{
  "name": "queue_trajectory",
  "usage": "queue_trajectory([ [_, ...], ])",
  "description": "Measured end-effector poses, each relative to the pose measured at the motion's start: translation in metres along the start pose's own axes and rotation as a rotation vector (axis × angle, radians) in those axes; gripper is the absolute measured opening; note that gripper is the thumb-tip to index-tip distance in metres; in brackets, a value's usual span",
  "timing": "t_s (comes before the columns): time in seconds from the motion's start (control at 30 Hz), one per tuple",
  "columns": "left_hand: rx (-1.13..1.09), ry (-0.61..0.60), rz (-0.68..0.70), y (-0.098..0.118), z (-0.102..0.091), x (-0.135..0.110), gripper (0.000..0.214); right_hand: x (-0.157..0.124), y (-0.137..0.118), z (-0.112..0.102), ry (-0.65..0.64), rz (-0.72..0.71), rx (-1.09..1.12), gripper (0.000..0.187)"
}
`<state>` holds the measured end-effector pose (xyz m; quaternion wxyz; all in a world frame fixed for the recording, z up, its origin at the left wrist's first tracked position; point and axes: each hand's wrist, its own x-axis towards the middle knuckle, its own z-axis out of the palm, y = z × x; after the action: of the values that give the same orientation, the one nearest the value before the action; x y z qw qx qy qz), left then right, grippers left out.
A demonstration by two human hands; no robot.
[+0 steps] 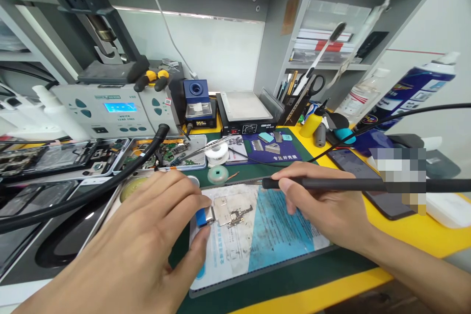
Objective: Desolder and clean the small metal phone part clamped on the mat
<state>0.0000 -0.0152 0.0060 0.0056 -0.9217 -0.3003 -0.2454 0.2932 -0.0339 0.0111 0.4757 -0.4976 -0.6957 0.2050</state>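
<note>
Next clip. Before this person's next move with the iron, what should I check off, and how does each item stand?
1. The circuit board lies flat on the work mat: ok.
2. The left hand holds the blue-handled tool against the board's left edge: ok.
3. The right hand grips the soldering iron like a pen: ok.
4. The iron's tip is apart from the left fingers: ok.
5. The station display is lit, reading 355: ok.
6. Tip clean and tinned: cannot tell, too small.
</note>
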Motion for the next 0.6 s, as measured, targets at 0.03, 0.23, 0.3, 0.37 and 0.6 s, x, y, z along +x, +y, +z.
queue_trajectory([
  [0.03,-0.002,-0.001,0.002,0.0,0.0,0.0,0.024,0.0,-0.001,0.0,-0.003,-0.003,-0.005,0.012],
  [0.23,-0.007,-0.001,-0.009,-0.001,-0.001,0.0,0.022,-0.001,-0.004,0.0,0.015,0.015,0.074,0.011],
  [0.3,-0.003,-0.002,-0.005,-0.002,-0.001,0.0,0.023,-0.001,-0.002,0.0,0.04,0.082,0.131,0.01],
  [0.37,-0.006,0.0,-0.003,-0.002,-0.001,0.001,0.024,0.0,0.0,0.0,0.067,0.205,0.241,0.013],
  [0.6,0.012,-0.005,-0.037,0.001,0.0,-0.001,0.024,0.017,0.001,0.0,0.129,0.585,0.558,0.035],
])
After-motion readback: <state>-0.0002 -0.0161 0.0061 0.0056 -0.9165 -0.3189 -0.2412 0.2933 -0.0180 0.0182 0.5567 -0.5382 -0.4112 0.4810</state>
